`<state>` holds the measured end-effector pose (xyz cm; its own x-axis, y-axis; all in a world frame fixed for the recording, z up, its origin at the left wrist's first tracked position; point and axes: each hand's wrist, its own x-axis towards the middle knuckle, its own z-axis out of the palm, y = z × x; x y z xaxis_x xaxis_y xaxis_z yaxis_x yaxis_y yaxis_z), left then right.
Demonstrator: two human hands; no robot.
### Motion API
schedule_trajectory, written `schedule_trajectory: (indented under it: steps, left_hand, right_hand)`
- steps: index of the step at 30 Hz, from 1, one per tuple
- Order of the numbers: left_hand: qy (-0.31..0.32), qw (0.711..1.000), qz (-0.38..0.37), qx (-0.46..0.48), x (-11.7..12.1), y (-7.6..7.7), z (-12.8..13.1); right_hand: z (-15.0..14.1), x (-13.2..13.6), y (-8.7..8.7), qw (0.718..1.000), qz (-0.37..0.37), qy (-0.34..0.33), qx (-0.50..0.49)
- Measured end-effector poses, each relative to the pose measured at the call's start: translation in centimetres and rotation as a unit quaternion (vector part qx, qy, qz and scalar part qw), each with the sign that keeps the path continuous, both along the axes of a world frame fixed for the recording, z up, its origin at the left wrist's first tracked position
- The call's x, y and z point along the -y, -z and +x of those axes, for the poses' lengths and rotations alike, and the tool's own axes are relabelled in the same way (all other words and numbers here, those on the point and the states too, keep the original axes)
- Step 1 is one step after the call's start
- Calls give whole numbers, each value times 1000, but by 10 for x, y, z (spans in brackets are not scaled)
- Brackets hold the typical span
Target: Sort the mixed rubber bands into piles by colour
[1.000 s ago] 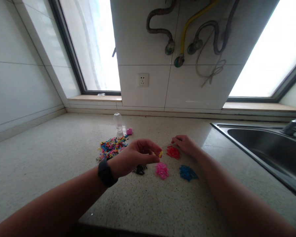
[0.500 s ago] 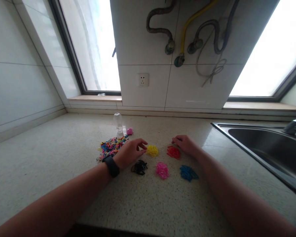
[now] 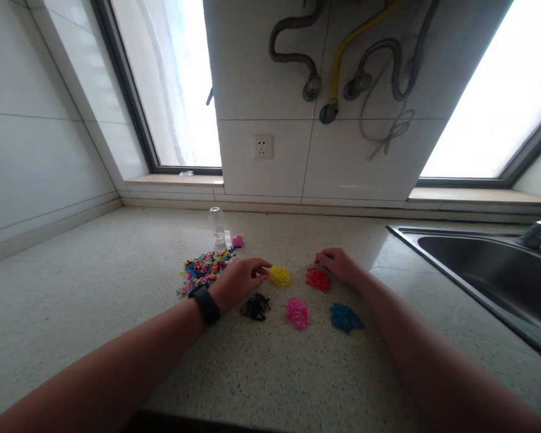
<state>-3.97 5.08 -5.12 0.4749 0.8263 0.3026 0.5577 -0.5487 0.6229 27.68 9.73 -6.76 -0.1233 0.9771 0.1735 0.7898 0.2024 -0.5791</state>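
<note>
My left hand (image 3: 243, 278), with a dark watch (image 3: 204, 304) on its wrist, reaches to the left edge of a small pile of yellow rubber bands (image 3: 280, 276). Its thumb and fingers pinch together there. Behind the red rubber bands (image 3: 318, 279), my right hand (image 3: 336, 263) rests with curled fingers; whatever is in them, if anything, is hidden. Nearer me lie piles of black rubber bands (image 3: 256, 307), pink rubber bands (image 3: 297, 313) and blue rubber bands (image 3: 345, 318). A larger pile of mixed-colour rubber bands (image 3: 202, 269) spreads beyond my left wrist, partly covered by that hand.
A clear plastic bottle (image 3: 216, 227) stands behind the mixed pile, with a small pink object (image 3: 238, 240) beside it. The steel sink (image 3: 491, 264) is set into the counter (image 3: 117, 282) at right. Hoses and a socket (image 3: 263, 147) are on the tiled wall.
My left thumb and fingers have drawn closer together at the yellow pile. My right hand and the piles stay in place; the view shifts very slightly.
</note>
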Motion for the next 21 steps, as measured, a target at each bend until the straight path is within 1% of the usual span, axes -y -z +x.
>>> schedule_trajectory:
  steps: [15, 21]
  left_hand:
    - [-49, 998, 32, -32, 1, -2, -1]
    - [-42, 998, 30, -36, 2, -1, 1]
  right_hand:
    - [-1, 3, -4, 1000, 10, 4, -12]
    - [-1, 3, -3, 1000, 3, -4, 7]
